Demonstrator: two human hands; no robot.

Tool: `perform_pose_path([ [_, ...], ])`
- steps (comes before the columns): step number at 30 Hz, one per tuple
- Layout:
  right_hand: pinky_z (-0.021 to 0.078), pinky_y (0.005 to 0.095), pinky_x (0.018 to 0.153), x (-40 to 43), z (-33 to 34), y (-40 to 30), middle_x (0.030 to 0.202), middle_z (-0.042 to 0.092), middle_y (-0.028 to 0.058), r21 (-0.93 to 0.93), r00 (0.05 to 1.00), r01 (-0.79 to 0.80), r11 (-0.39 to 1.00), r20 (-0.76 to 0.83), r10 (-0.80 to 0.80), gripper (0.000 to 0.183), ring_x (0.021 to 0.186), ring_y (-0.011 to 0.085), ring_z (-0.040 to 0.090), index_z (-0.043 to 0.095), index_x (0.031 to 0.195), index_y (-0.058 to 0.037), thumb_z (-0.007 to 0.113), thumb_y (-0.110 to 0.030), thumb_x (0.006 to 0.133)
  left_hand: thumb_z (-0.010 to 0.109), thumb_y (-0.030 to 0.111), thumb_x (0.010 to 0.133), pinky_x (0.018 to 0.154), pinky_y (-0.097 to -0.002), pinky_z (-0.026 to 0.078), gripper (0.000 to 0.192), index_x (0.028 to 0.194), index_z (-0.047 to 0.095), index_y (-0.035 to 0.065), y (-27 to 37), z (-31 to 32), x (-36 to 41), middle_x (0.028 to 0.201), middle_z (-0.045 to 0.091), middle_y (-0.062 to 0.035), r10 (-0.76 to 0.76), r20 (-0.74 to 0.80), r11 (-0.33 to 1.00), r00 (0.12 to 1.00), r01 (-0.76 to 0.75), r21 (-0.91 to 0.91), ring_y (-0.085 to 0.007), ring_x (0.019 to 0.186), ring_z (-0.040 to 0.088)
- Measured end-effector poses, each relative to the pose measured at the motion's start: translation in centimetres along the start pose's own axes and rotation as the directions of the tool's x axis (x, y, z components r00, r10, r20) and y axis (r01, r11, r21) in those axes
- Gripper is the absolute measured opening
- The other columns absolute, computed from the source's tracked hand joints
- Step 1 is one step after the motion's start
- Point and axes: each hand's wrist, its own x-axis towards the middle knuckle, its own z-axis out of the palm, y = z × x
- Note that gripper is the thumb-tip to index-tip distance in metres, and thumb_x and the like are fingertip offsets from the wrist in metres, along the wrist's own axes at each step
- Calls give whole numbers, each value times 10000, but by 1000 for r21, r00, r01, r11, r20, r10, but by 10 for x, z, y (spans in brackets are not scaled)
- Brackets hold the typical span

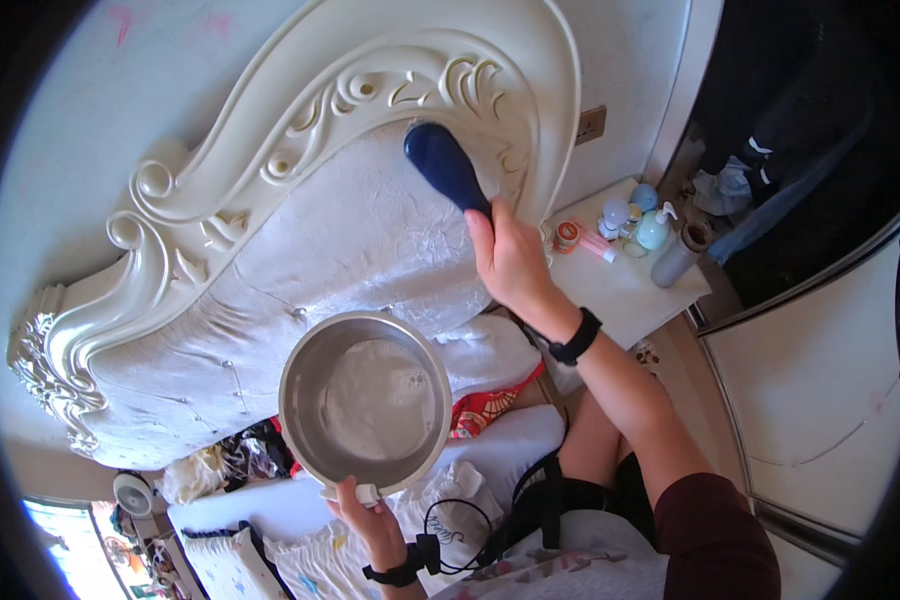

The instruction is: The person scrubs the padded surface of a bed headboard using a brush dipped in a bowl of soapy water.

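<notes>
My right hand (pixel 511 259) grips the handle of a dark blue brush (pixel 444 161), whose head lies against the upper edge of the padded fabric panel (pixel 360 202) in a cream carved headboard (pixel 262 82). The brush's underside is hidden. Below, my left hand (pixel 367 521) holds a round metal pot (pixel 289 420) at its near rim, with a folded white cloth (pixel 358 495) between fingers and pot. Cloudy liquid with some bubbles lies in the pot. Both wrists wear black bands.
At the right, a white bedside table (pixel 607 289) bears a pump bottle (pixel 652 229), a grey tumbler (pixel 675 259) and small containers. A wall socket (pixel 591 125) is above it. Pillows (pixel 229 562), a red patterned cloth (pixel 487 409) and bundled items lie on the bed. A small fan (pixel 133 493) stands far left.
</notes>
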Motion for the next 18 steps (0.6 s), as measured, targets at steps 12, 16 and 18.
perform_pose_path([
  [12,420,450,525,-33,-43,-50,615,556,175,94,687,31,995,721,-90,285,574,379,552,469,823,-24,567,-287,878,572,70,753,366,-199,321,280,1006,453,88,-13,24,-11,780,535,-10,-139,-82,990,987,142,23,-81,530,500],
  [16,438,443,533,-47,-32,-63,638,573,164,-9,399,290,957,910,-112,310,566,363,571,485,806,-29,604,-313,842,525,42,766,348,-214,331,241,1006,505,41,-21,19,-10,739,551,-11,-136,75,990,988,138,-20,-75,493,503],
  [18,452,458,544,-56,-25,-67,605,564,176,-57,378,380,923,921,-99,328,563,378,577,513,795,-25,593,-340,841,515,30,766,348,-216,338,232,998,512,31,-21,10,-9,741,558,-14,-139,103,989,985,143,-30,-77,498,513],
])
